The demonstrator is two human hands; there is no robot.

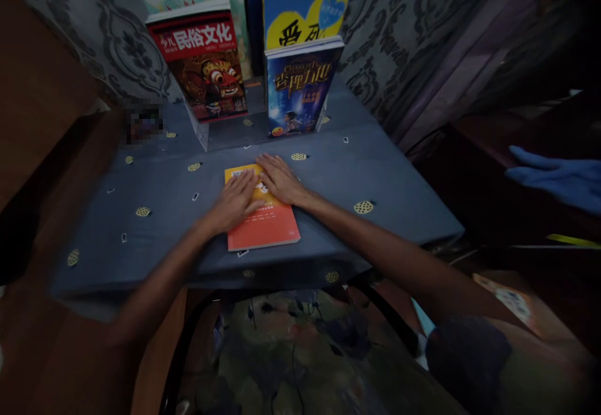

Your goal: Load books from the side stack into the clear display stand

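A closed paperback book (pixel 263 230) with an orange-red and yellow cover lies flat near the front edge of the table. My left hand (pixel 237 199) rests on its left half, fingers stretched out over the cover. Across the upper right of the cover lies my right hand (pixel 280 180), its fingers also extended and flat. Neither hand grips the book; both touch it from above. Part of the cover's print and picture is hidden beneath the fingers.
On the blue pineapple-patterned tablecloth (pixel 164 183), a clear stand (pixel 203 133) holds a red book (pixel 206 74). Beside it stand a dark blue book (pixel 303 89) and a yellow-blue book (pixel 305 11). A blue glove (pixel 558 177) shows at the right, beyond the table edge.
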